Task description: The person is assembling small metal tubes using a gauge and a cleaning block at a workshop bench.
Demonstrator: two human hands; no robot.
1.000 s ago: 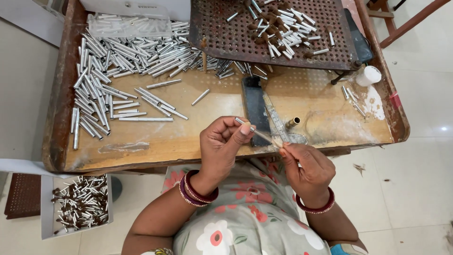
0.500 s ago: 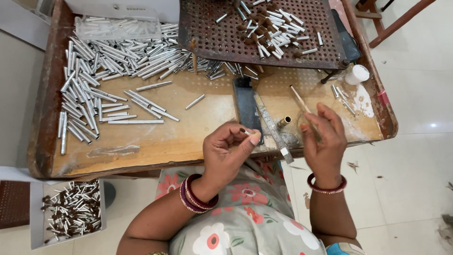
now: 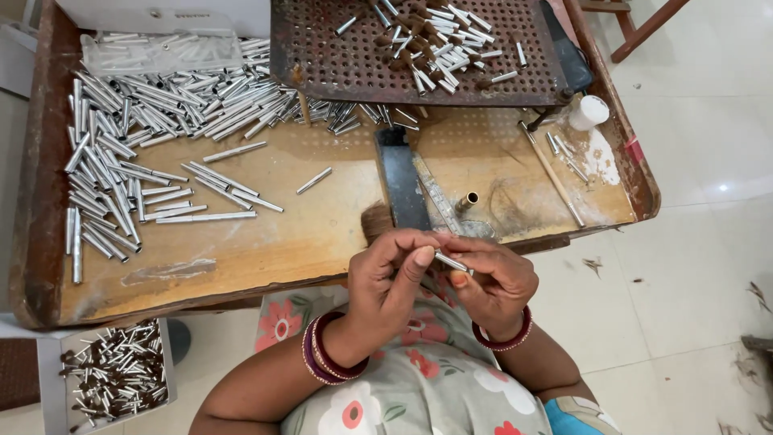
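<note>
**Both hands pinch one small metal tube at the tabletop's near edge**

The left hand point(image 3: 394, 282) and right hand point(image 3: 493, 282) meet over the lap, and each grip is pressed onto the same short silver tube point(image 3: 451, 261), held between thumb and fingers just off the tabletop point(image 3: 266, 242). What sits at the tube's hidden end is hard to make out.

One perforated rusty plate point(image 3: 322, 56) stands at the far side, with a heap of tubes, far too many to count. A larger loose pile point(image 3: 153, 121) covers the tabletop's left part. One clear plastic bag point(image 3: 161, 50) of tubes lies at the far left. One white cap point(image 3: 589, 111) and one thin stick point(image 3: 551, 173) lie to the right. One dark flat bar point(image 3: 400, 181) stands between hands and plate. One white box point(image 3: 113, 379) of tubes sits on the floor, lower left.
</note>
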